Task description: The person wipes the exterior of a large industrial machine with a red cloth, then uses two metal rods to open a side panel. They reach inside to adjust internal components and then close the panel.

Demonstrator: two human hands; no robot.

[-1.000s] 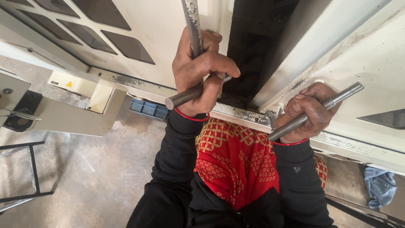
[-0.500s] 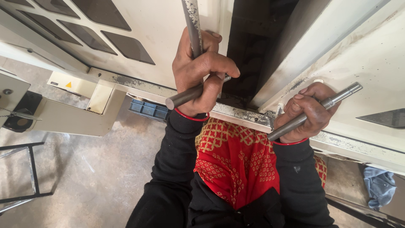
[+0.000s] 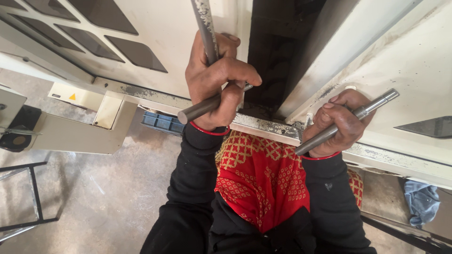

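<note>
Partly hidden, both hands, left (image 3: 217, 80) and right (image 3: 340, 123), clench steel rods (image 3: 346, 121).

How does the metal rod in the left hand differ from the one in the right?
The left hand grips its rod together with a second, paint-flecked upright bar; the right hand grips a single rod. The left rod's blunt end points toward the person, while the right rod shows a stepped tip pointing away. Both are plain grey steel, tilted alike.
</note>
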